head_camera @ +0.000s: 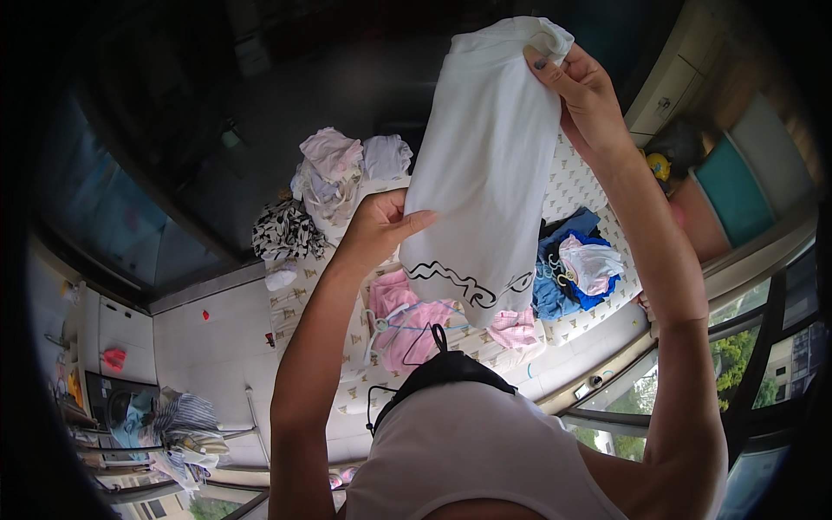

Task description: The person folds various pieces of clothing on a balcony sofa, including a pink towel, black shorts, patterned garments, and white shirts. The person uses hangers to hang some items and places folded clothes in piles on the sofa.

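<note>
A white garment (484,162) with a black line print near its lower edge hangs stretched out in front of me. My right hand (582,91) pinches its gathered top corner, thumb on the near side. Lower down, my left hand (390,224) grips the left edge between thumb and fingers. Beneath it, pink clothing (396,325) lies on a patterned padded surface (354,331), with white and blue hangers (383,322) on top. A pink checked cloth (513,328) lies beside these, partly covered by the hanging garment.
Light-coloured clothes (331,156) are heaped at the far left, near a black-and-white patterned cloth (286,231). Blue garments (559,292) with a pink-white piece (588,263) form a pile at right. A rack with hung clothes (185,422) stands at lower left; windows (734,364) line the right.
</note>
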Tool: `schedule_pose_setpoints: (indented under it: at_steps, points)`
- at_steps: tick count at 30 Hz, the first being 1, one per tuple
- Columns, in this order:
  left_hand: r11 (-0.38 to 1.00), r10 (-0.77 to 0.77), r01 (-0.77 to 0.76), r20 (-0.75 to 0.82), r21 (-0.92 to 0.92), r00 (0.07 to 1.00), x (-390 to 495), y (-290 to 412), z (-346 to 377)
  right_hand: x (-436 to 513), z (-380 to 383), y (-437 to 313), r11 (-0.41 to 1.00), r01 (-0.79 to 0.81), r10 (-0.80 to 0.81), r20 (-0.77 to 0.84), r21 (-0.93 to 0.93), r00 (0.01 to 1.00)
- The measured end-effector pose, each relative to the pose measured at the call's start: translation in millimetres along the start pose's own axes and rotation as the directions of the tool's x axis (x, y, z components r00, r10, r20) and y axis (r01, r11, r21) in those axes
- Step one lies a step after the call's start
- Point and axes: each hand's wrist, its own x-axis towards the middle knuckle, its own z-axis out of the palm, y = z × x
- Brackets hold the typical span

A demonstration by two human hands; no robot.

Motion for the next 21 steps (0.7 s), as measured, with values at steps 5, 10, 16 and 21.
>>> schedule_pose_setpoints:
  at_steps: [5, 10, 16, 21]
  points:
    - [0.842, 0.04, 0.026, 0.112, -0.538, 0.993, -3, 2, -18, -20, 19, -17, 0.997, -0.041, 0.041, 0.001, 0.071, 0.999]
    - [0.661, -0.102, 0.198, 0.175, -0.723, 0.979, 6, -8, 3, -34, 61, -47, 0.986, -0.058, 0.055, 0.026, 0.156, 0.998]
    - [0.488, -0.062, 0.264, 0.269, -0.832, 0.961, -38, -11, 44, -42, 52, -64, 0.997, -0.066, 0.069, -0.058, 0.05, 0.996]
    - [0.685, 0.087, 0.09, 0.203, -0.723, 0.975, -92, -5, 49, -46, 48, -59, 0.994, -0.084, 0.074, -0.139, -0.065, 0.987]
